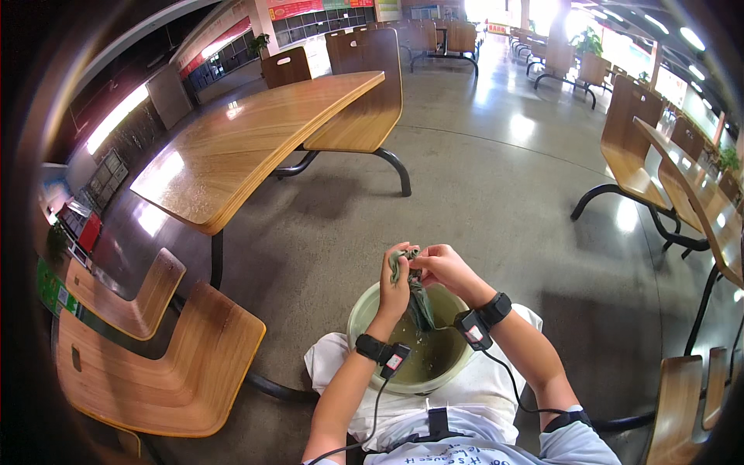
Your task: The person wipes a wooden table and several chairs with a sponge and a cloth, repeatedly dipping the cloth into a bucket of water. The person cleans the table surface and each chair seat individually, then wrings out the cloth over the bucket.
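Observation:
My left hand and my right hand are close together above a pale green bucket. Both grip a wet-looking green cloth, bunched between the fingers at the top. Its lower end hangs down into the bucket, at or near the murky water. Small pale bits float on that water. The bucket stands upright between my knees, in front of white trousers. A black strap with a small wired device sits on each wrist.
At the left, a wooden table with wet spots has bent-plywood seats on black metal legs. Another table and seat stand at the right. Grey floor runs between them towards more seating at the back.

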`<state>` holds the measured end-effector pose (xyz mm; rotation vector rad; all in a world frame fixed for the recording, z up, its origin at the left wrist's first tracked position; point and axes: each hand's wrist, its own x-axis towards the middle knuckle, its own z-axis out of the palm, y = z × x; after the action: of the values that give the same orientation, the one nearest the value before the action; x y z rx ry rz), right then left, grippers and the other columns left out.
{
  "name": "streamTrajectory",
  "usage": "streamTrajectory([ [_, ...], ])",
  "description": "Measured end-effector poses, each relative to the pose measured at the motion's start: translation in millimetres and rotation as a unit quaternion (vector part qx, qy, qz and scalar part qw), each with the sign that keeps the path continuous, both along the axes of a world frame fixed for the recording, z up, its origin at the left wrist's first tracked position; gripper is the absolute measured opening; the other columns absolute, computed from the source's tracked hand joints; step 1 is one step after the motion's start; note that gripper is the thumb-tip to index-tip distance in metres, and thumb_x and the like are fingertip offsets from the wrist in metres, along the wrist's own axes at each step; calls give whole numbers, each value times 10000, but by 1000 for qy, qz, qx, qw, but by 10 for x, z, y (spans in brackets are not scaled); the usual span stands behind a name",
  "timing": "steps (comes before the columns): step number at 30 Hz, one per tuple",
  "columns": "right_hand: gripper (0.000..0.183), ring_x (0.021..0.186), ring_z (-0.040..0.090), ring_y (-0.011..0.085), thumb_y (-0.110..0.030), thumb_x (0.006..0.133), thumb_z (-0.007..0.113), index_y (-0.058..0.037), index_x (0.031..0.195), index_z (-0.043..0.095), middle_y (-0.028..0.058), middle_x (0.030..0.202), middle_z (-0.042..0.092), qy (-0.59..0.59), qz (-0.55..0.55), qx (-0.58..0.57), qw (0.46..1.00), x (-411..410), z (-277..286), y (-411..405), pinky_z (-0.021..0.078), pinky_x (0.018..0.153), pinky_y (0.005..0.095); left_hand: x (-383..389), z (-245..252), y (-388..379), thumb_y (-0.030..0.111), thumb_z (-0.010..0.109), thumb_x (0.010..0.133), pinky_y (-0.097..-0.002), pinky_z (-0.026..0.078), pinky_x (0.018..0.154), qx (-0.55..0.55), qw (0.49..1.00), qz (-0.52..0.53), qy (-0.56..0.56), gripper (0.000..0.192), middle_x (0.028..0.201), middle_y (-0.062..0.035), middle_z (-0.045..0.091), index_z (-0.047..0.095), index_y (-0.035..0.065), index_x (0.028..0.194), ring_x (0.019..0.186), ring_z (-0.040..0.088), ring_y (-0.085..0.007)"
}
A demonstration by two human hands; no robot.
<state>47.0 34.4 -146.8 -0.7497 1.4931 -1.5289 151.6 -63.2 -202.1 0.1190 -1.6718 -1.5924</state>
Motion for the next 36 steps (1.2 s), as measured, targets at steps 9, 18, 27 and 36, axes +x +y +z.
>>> streamTrajectory([
  [9, 203, 637, 568, 97, -159, 846, 638, 39, 803, 653, 15, 700, 617, 78, 64, 10, 995, -69, 78, 6, 474, 583, 263, 106, 91, -109, 205, 856, 718, -336, 471, 937, -204, 970, 9, -131, 998, 1145, -128, 586, 235, 131, 1496, 1063, 583, -210],
  [18, 283, 802, 656, 133, -304, 945, 603, -52, 1071, 633, 31, 896, 652, 3, 15, 108, 994, -379, -827, 436, 549, 701, 296, 194, 188, -197, 77, 726, 830, -321, 513, 755, -233, 952, 107, -167, 188, 875, -87, 692, 637, 43, 993, 827, 673, -194],
  [27, 1078, 1328, 309, 528, -672, 855, 542, -10, 1510, 1, 380, 1507, 20, -642, 11, 125, 756, 389, -2612, -236, 347, 1028, 662, 326, 678, 19, 7, 669, 859, -281, 504, 658, -193, 967, 149, -71, 92, 818, -71, 675, 634, 35, 940, 727, 654, -151],
  [36, 229, 889, 655, 194, -282, 880, 677, -83, 991, 656, 26, 931, 686, -413, -165, 15, 895, 43, -2289, -409, 542, 824, 385, 1268, 389, -80, 54, 742, 821, -278, 519, 685, -231, 940, 202, -152, 118, 817, -83, 690, 643, 43, 885, 752, 663, -153],
])
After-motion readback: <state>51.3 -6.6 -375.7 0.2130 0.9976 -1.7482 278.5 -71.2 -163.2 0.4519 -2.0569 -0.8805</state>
